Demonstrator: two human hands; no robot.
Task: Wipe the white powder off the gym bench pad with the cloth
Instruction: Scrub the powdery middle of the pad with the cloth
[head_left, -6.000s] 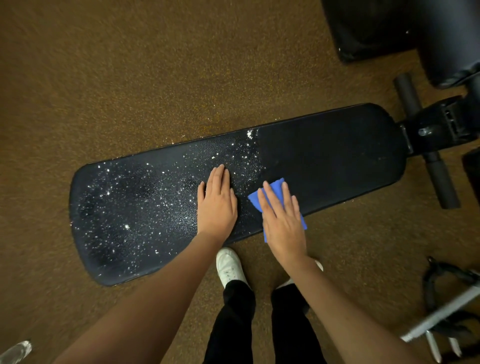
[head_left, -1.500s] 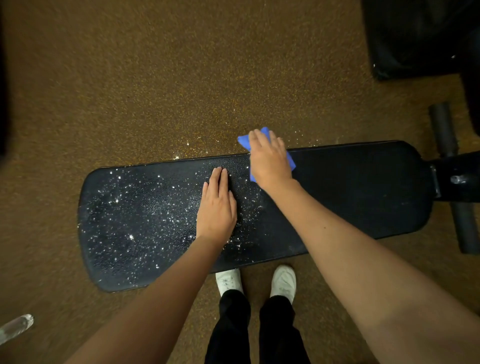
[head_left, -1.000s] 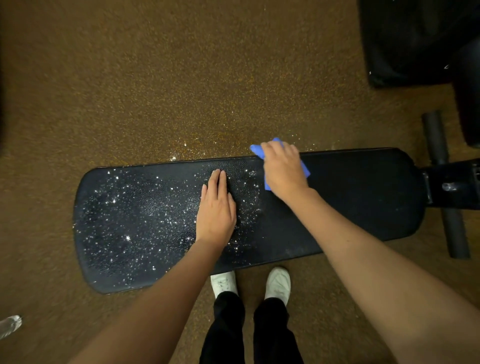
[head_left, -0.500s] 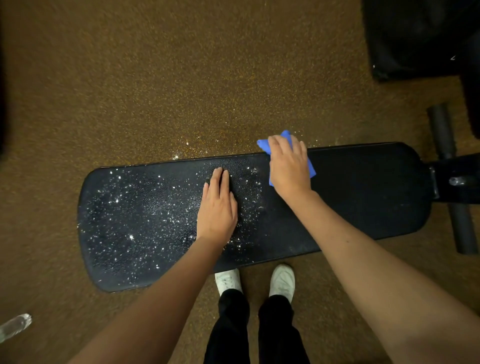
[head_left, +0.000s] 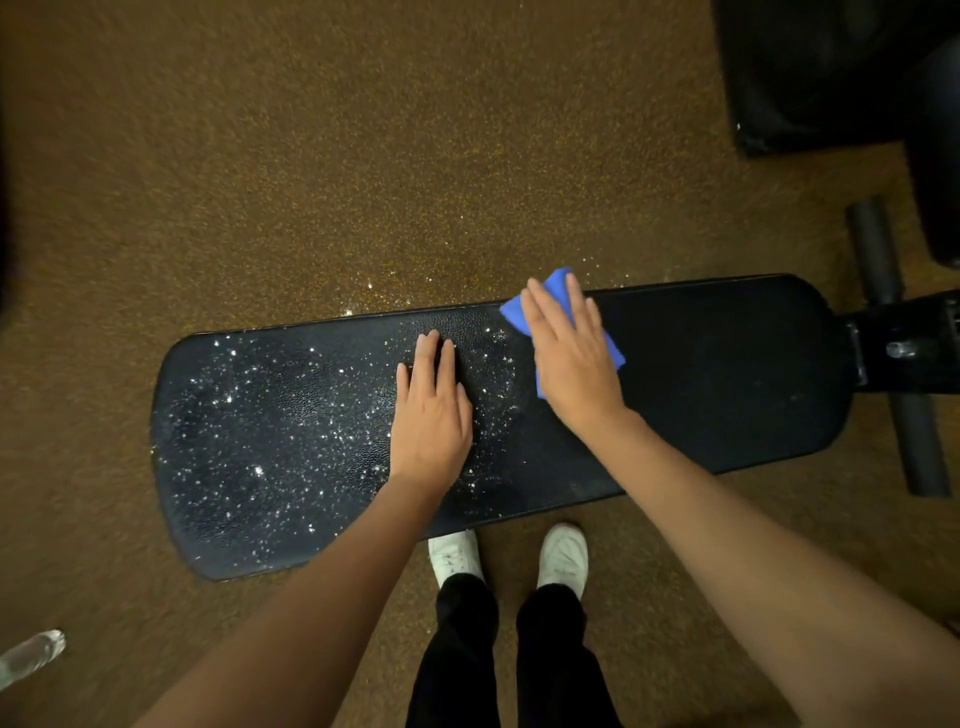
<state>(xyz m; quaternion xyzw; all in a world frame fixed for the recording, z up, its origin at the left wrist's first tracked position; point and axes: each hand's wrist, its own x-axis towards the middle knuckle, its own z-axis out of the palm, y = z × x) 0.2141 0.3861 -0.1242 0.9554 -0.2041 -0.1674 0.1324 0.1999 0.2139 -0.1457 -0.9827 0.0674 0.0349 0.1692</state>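
Wiping is mid-job: the right hand (head_left: 571, 358) presses the blue cloth (head_left: 558, 291) flat under straight fingers at the far edge of the bench pad (head_left: 727, 374), right at the line where clean vinyl on the right meets white powder (head_left: 270, 415) speckling the left half. Left hand (head_left: 431, 415) lies flat, fingers straight, on the powdered middle, holding nothing. Next call, I'd judge: draw the cloth back toward the near edge, then work left, and that bracing hand will have to shift.
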